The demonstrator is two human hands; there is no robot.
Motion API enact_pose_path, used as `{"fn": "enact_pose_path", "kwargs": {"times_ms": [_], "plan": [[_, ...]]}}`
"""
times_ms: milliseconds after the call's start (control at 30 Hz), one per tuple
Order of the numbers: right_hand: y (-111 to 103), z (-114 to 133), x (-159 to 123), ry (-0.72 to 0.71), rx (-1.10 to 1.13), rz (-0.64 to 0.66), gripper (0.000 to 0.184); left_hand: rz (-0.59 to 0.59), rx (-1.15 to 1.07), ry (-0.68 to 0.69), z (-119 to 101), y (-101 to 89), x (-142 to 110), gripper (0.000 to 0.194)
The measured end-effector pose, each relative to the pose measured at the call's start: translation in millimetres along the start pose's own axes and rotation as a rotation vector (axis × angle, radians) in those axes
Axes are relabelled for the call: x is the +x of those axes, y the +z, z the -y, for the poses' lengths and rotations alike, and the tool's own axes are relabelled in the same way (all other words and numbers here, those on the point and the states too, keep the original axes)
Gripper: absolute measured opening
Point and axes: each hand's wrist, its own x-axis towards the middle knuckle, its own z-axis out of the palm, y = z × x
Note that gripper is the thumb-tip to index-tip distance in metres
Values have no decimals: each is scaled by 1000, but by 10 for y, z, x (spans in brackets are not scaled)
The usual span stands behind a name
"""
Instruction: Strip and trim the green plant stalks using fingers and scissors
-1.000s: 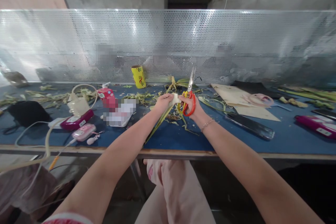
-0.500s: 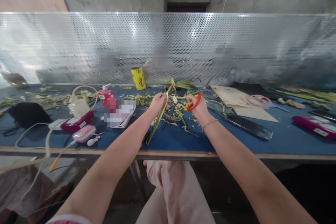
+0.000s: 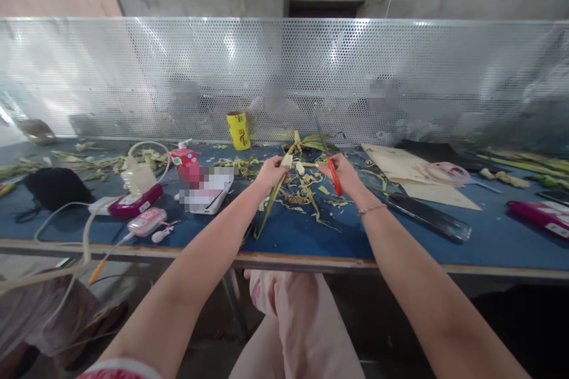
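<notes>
- Perforated grey metal screen (image 3: 284, 53): upright, along 12 o'clock, seemingly a divider.
- Flat blue worktop (image 3: 320, 246) with brown edge: beneath everything.
- Long, flat green stalk with pale end (image 3: 268, 207): in the left hand, free length towards 7 o'clock; gripped near its pale end, presumably for steadiness.
- Scissors with red handles and thin metal blades (image 3: 335, 176): in the right hand, tips towards 11 o'clock, perhaps to clear the other hand; apart from the stalk.
- Right hand (image 3: 342, 170): forearm in from 5 o'clock, fingers curled on the handles; cannot tell whether they pass through the loops.
- Left hand (image 3: 272, 173): forearm in from 7 o'clock, thumb and fingers pinching the stalk.
- Loose yellow-green plant trimmings (image 3: 306, 192): between the hands, spreading towards 6 o'clock, probably gathered at the working spot.
</notes>
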Motion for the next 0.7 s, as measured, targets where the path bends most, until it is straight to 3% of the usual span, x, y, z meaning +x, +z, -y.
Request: {"fn": "enact_pose_path", "kwargs": {"times_ms": [200,400,700], "plan": [[-46,65,-78,85,-178,245,45,-12,86,-13,19,-73,39,14],[-34,94,-142,10,-253,423,43,22,193,23,36,-122,62,15],[32,50,-122,-86,-143,432,37,119,174,20,7,-106,3,15]]}}
